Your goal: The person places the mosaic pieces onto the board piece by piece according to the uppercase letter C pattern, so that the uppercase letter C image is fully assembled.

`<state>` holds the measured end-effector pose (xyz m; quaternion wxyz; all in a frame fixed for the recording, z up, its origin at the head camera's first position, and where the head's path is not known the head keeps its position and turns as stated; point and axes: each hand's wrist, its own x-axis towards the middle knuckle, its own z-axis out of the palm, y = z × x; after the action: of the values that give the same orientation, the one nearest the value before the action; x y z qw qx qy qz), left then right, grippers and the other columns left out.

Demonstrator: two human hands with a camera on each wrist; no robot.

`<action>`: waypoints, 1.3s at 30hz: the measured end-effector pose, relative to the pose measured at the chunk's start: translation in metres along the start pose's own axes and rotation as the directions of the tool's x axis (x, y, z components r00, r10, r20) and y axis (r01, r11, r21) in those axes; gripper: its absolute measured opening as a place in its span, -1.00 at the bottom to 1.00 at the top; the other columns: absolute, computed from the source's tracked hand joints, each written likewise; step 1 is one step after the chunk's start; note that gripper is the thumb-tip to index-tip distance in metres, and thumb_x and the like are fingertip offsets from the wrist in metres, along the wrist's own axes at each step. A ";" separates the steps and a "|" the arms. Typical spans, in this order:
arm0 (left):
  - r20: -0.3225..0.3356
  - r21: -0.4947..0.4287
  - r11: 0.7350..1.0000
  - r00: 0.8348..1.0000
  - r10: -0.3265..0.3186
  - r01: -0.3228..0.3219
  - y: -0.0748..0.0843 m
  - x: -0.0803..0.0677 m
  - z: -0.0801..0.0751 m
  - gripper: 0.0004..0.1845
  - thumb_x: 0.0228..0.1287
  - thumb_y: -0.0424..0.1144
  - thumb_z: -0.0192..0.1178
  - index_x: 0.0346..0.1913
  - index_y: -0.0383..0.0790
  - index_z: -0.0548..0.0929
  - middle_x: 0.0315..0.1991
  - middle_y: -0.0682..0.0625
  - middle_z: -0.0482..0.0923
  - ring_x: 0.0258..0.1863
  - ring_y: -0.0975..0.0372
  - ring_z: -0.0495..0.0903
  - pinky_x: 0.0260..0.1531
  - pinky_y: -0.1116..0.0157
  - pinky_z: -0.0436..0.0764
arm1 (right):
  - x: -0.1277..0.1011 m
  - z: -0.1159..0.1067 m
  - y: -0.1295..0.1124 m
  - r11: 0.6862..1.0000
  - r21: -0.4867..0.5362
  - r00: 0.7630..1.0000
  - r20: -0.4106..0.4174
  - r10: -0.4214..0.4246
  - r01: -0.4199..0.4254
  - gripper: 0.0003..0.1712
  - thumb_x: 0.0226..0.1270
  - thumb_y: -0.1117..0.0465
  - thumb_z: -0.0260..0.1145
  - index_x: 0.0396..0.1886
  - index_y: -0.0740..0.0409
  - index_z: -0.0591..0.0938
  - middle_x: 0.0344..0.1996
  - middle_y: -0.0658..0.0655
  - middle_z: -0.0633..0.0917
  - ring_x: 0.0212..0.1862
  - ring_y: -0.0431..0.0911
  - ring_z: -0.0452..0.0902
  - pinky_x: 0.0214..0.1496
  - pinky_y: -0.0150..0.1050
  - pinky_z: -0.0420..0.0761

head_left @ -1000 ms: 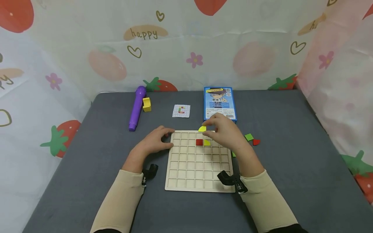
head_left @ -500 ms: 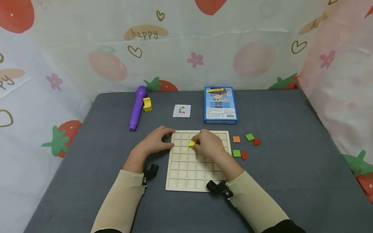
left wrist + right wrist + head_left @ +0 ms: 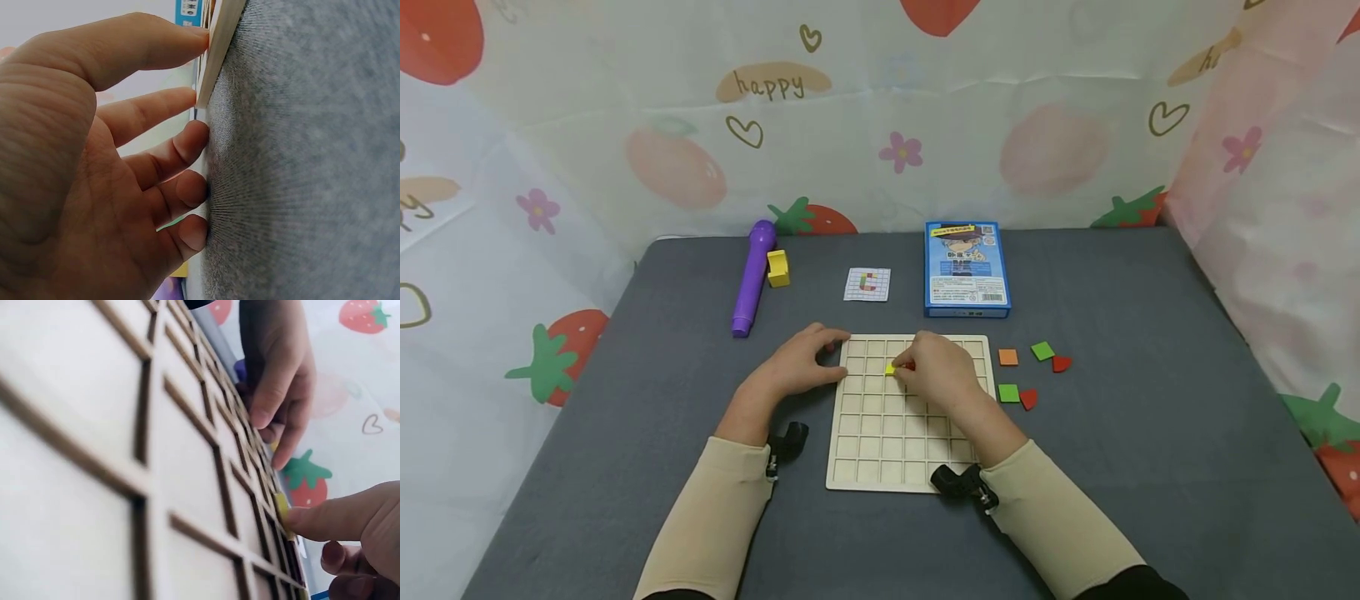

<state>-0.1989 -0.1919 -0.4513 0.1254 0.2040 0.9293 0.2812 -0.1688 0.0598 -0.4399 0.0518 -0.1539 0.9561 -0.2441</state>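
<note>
A pale wooden grid board (image 3: 868,450) lies flat on the grey table. My left hand (image 3: 796,360) steadies its left edge near the far corner. In the left wrist view, thumb and index fingertips touch the board's rim (image 3: 222,53) while the other fingers hang loosely. Over the board's upper part, my right hand (image 3: 942,371) pinches a small yellow tile (image 3: 890,369) at a grid cell. The right wrist view shows the thumb against that yellow tile (image 3: 282,506), low at the grid. A red tile beside it is mostly hidden by the right hand.
Right of the board lie an orange tile (image 3: 1007,357), two green tiles (image 3: 1008,393) and two red rounded tiles (image 3: 1028,399). Behind it are a patterned card (image 3: 867,285) and a blue box (image 3: 967,271). A purple stick (image 3: 752,283) and yellow block (image 3: 778,268) lie back left.
My right hand has moved left and nearer from the board's far edge, bringing the yellow tile to a cell, and has since sunk it slightly. The left hand stays in place.
</note>
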 end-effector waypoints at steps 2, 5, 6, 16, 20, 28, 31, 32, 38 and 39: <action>-0.003 0.004 1.000 1.000 0.006 -0.006 0.000 0.000 0.000 -0.38 0.31 -0.12 0.38 0.38 -0.24 0.54 -0.07 -0.13 0.45 -0.14 0.05 0.44 -0.08 0.07 0.43 | -0.001 0.000 0.000 1.000 -0.008 1.000 -0.008 0.010 -0.010 -0.86 0.37 0.13 0.46 -0.15 -0.03 0.88 -0.30 -0.01 0.63 -0.30 -0.14 0.56 -0.39 -0.23 0.51; -0.002 0.000 1.000 1.000 0.008 -0.008 0.000 0.000 0.000 -0.39 0.31 -0.13 0.38 0.39 -0.24 0.54 -0.07 -0.14 0.45 -0.13 0.04 0.44 -0.06 0.06 0.43 | -0.001 0.001 0.001 1.000 -0.010 1.000 -0.008 0.029 -0.029 -0.84 0.37 0.12 0.46 -0.12 -0.04 0.87 -0.30 0.00 0.63 -0.28 -0.13 0.57 -0.38 -0.23 0.51; -0.003 0.001 1.000 1.000 0.010 -0.010 0.000 0.000 0.000 -0.39 0.31 -0.13 0.37 0.38 -0.24 0.54 -0.07 -0.14 0.45 -0.12 0.04 0.44 -0.06 0.05 0.42 | -0.001 0.001 0.001 1.000 -0.012 1.000 -0.004 0.029 -0.029 -0.84 0.37 0.12 0.46 -0.11 -0.04 0.87 -0.30 0.00 0.62 -0.28 -0.13 0.56 -0.39 -0.22 0.50; 0.006 -0.008 1.000 1.000 0.001 -0.001 -0.002 0.000 0.001 -0.37 0.30 -0.12 0.37 0.41 -0.22 0.52 -0.06 -0.13 0.43 -0.10 0.04 0.43 -0.05 0.08 0.40 | -0.007 -0.024 0.015 0.995 0.092 0.999 0.004 -0.044 0.043 -0.72 0.37 0.08 0.44 0.04 -0.07 0.82 -0.38 0.01 0.53 -0.40 -0.10 0.39 -0.44 -0.21 0.36; 0.005 -0.017 1.000 1.000 0.004 -0.004 -0.002 0.001 0.001 -0.37 0.31 -0.13 0.37 0.41 -0.22 0.52 -0.05 -0.14 0.44 -0.08 0.03 0.43 -0.05 0.08 0.39 | -0.014 -0.045 0.023 0.985 0.173 1.000 -0.009 -0.025 0.026 -0.70 0.40 0.05 0.42 0.07 -0.04 0.81 -0.36 0.03 0.51 -0.40 -0.05 0.32 -0.40 -0.17 0.31; 0.008 -0.015 1.000 1.000 0.002 -0.002 -0.001 0.001 0.000 -0.37 0.31 -0.14 0.37 0.40 -0.23 0.52 -0.05 -0.14 0.44 -0.09 0.03 0.43 -0.05 0.07 0.41 | -0.024 -0.077 0.045 0.971 0.240 0.998 -0.065 0.014 0.002 -0.69 0.40 0.11 0.43 0.08 0.06 0.80 -0.33 0.08 0.56 -0.35 -0.02 0.38 -0.39 -0.14 0.38; 0.007 -0.018 1.000 1.000 -0.002 0.002 0.000 0.000 0.001 -0.38 0.31 -0.14 0.37 0.40 -0.23 0.53 -0.06 -0.13 0.44 -0.10 0.04 0.43 -0.06 0.06 0.41 | -0.027 -0.087 0.053 0.962 0.271 0.995 -0.077 0.066 -0.043 -0.68 0.41 0.11 0.43 0.10 0.09 0.78 -0.35 0.09 0.54 -0.43 -0.01 0.42 -0.44 -0.14 0.41; 0.006 -0.017 1.000 1.000 -0.003 0.003 0.000 0.000 0.001 -0.38 0.31 -0.13 0.37 0.40 -0.23 0.53 -0.06 -0.13 0.44 -0.11 0.04 0.43 -0.06 0.06 0.41 | -0.028 -0.090 0.056 0.958 0.281 0.993 -0.081 0.083 -0.058 -0.66 0.42 0.11 0.43 0.11 0.11 0.77 -0.35 0.10 0.54 -0.45 -0.01 0.42 -0.45 -0.14 0.41; 0.005 -0.022 1.000 1.000 -0.012 0.013 0.001 0.001 0.001 -0.38 0.32 -0.13 0.37 0.40 -0.21 0.53 -0.05 -0.12 0.44 -0.09 0.04 0.43 -0.06 0.06 0.41 | -0.035 -0.104 0.076 0.945 0.302 0.983 -0.090 0.161 -0.127 -0.61 0.45 0.08 0.40 0.15 0.16 0.74 -0.34 0.13 0.50 -0.45 0.00 0.35 -0.46 -0.14 0.36; 0.005 -0.022 1.000 1.000 -0.014 0.014 0.001 0.001 0.001 -0.38 0.32 -0.13 0.37 0.40 -0.21 0.53 -0.05 -0.12 0.44 -0.09 0.04 0.43 -0.06 0.06 0.41 | -0.036 -0.106 0.080 0.940 0.311 0.982 -0.080 0.173 -0.140 -0.60 0.45 0.07 0.39 0.16 0.16 0.73 -0.34 0.14 0.49 -0.48 -0.01 0.34 -0.48 -0.15 0.36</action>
<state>-0.1989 -0.1901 -0.4513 0.1318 0.1968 0.9272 0.2902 -0.1743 0.1856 -0.3852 0.0434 -0.0544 0.9177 -0.3912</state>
